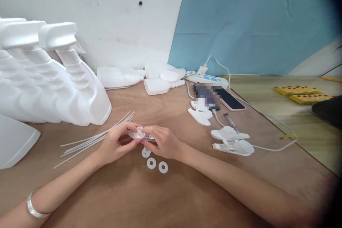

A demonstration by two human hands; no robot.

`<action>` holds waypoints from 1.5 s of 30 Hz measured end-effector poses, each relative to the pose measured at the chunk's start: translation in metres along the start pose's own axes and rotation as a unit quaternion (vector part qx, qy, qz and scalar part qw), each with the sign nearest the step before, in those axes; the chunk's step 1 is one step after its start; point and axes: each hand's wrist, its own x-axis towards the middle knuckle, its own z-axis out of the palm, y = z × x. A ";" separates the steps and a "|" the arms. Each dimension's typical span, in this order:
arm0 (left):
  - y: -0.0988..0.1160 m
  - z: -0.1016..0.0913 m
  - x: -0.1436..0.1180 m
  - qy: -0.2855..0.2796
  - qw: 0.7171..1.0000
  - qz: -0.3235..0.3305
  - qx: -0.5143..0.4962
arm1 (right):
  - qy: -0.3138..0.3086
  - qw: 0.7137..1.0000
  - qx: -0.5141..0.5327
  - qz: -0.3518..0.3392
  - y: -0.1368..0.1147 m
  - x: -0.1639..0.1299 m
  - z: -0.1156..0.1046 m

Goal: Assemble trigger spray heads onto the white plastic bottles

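Note:
Both hands meet over the table around a small white plastic spray-head part (138, 133) with a round, cap-like end. My left hand (117, 142) pinches its round end between thumb and fingers. From the other side, my right hand (162, 140) grips the body and covers much of it. Just below the hands lie several flat white ring washers (151, 163), one partly overlapping another piece. Thin white tubes (93, 140) lie in a loose bundle beside and behind my left hand.
White spray bottles (77, 85) stand in a group at left. Empty white bottles (160, 85) lie along the wall. At right are plastic spray-head parts (232, 142), white shell pieces (200, 115), a phone (231, 98), a power strip (208, 78) and a white cable (275, 149).

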 end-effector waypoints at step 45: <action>-0.001 -0.002 0.000 0.000 0.987 0.113 0.112 | -0.030 1.000 0.002 -0.009 0.001 0.004 -0.001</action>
